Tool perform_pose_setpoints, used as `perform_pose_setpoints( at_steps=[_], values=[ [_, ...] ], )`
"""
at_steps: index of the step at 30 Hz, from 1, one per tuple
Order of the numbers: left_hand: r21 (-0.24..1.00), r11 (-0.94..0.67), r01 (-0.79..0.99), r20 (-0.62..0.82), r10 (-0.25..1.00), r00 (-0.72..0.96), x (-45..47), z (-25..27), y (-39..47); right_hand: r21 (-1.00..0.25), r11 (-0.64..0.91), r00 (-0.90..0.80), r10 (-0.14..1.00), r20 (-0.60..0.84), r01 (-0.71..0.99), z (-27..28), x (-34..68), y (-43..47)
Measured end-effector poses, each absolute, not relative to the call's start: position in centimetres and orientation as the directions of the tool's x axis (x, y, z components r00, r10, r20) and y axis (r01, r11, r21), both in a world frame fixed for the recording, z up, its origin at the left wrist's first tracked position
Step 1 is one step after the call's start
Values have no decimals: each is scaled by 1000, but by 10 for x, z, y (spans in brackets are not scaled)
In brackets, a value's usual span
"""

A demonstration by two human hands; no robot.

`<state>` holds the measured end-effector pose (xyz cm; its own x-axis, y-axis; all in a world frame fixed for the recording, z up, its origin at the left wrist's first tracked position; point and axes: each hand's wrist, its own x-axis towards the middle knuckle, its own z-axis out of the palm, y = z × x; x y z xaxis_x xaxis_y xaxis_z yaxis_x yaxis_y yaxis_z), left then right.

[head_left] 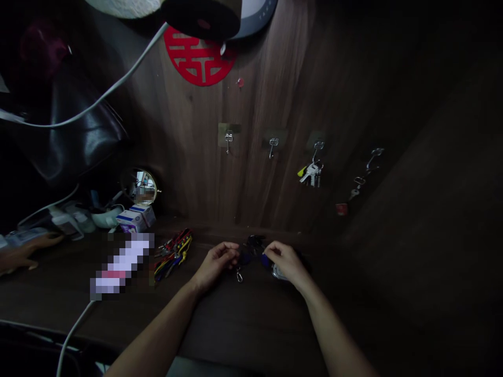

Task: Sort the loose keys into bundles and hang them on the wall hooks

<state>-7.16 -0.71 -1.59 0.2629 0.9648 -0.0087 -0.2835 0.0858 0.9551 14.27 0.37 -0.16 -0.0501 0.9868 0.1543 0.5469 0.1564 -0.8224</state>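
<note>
I see both hands low over the bench [236, 327], the right hand [286, 264] closed, as far as I can make out, on a blue disc tag [266, 260] pinched at its fingertips. Just beneath that hand a silvery metal piece [277, 272] shows, too dim for me to name. The left hand [217, 263] is curled with its fingertips together; I can't tell whether it grips the dark blue tag [245, 257] beside them. A silver snap hook [239, 275] hangs just below those fingertips, and a dark key bunch [255, 242] lies between the hands, slightly beyond them.

My main worry is snagging: with so many small parts between the hands, a sideways pull could catch one ring on another. The fingertip pinch on something smooth and flat could also slip, and in this poor light I might misjudge which piece is held.

Further out, left of the left hand, sits the corded key bundle [174, 255]; a wide swing of that forearm could scatter it. Above and right of the right hand, the hanging keys [312, 174] could be knocked loose by a careless lift.
</note>
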Motion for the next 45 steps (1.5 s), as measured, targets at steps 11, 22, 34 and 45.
perform_pose_setpoints(
  at_steps=[11,22,34,45],
  values=[
    [973,-152,-172,205,914,350,-66,-19,-12,-987,92,-106,991,78,135,2,99,-12],
    [953,-304,14,290,921,260,-66,-16,-14,-998,65,-85,994,65,2,-9,87,-13],
    [829,-486,276,414,866,281,-67,-13,-18,-961,-147,-145,983,-115,-235,-5,89,-19],
    [783,-541,308,457,835,307,-67,-15,-20,-972,-144,-174,978,-111,-185,-7,88,-21]
  ],
)
